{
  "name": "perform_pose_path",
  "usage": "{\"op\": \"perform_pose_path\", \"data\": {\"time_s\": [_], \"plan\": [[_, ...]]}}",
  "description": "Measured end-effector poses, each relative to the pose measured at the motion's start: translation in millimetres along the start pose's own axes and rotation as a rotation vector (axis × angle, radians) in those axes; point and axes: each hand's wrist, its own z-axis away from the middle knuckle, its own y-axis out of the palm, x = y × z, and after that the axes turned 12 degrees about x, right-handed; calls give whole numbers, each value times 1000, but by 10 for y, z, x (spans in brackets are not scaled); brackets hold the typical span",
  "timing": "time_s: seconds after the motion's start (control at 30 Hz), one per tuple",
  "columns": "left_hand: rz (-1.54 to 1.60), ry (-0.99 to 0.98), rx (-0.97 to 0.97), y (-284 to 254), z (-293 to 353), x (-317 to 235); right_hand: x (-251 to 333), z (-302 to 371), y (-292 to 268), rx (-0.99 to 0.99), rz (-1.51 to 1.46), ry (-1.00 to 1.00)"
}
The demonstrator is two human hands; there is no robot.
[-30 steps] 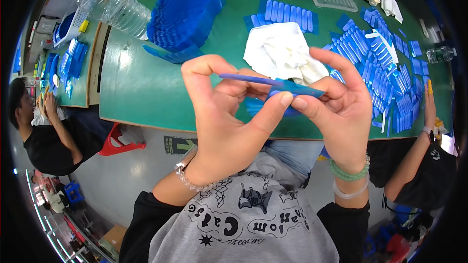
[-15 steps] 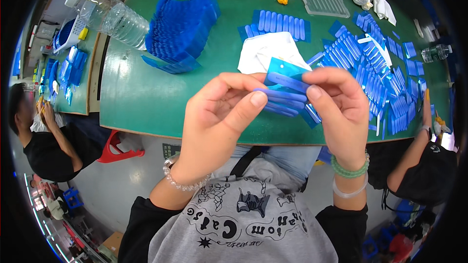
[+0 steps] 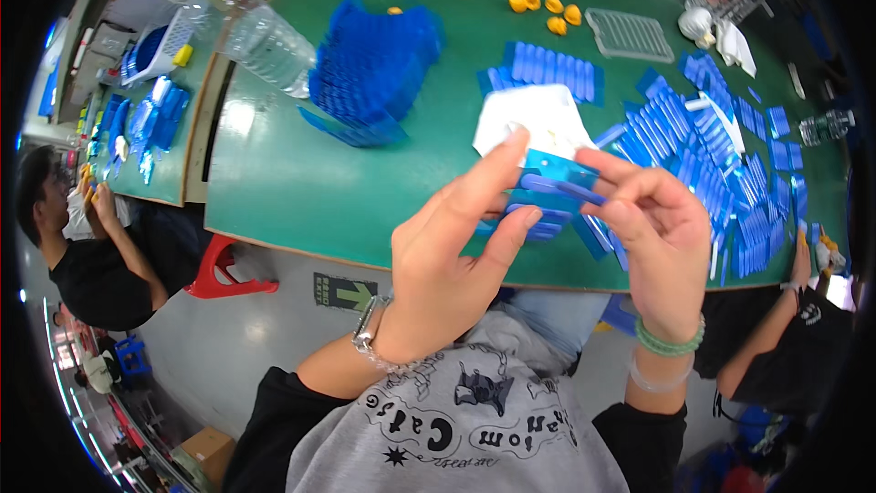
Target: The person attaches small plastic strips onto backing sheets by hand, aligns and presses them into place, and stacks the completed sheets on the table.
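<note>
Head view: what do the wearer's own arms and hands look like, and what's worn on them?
The left hand and right hand are both ungloved. Black sleeves cover part of the arms. The left wrist carries a clear, shiny beaded bracelet; the right has a green beaded bracelet and, nearer the elbow, a pale translucent band.

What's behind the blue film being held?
Past the blue film, a white cloth lies on the green table. Whatever the blue strips, left hand and right hand cover is hidden.
</note>
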Motion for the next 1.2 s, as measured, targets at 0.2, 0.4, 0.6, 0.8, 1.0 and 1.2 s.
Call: {"op": "perform_pose_path", "data": {"time_s": [0.2, 0.4, 0.6, 0.8, 1.0, 1.2], "plan": [[256, -115, 67, -120, 8, -2, -10, -26, -44, 49, -230, 174], [388, -172, 97, -176, 5, -76, 32, -97, -16, 66, -316, 314], [408, -164, 95, -145, 3, -56, 19, -105, -7, 55, -286, 313], [359, -132, 112, -101, -30, -66, 2, -114, -31, 39, -189, 299], [362, -168, 95, -91, 8, -70, -34, -98, -9, 21, -151, 286], [366, -189, 80, -79, -3, -62, -8, -103, -24, 37, -110, 289]]}}
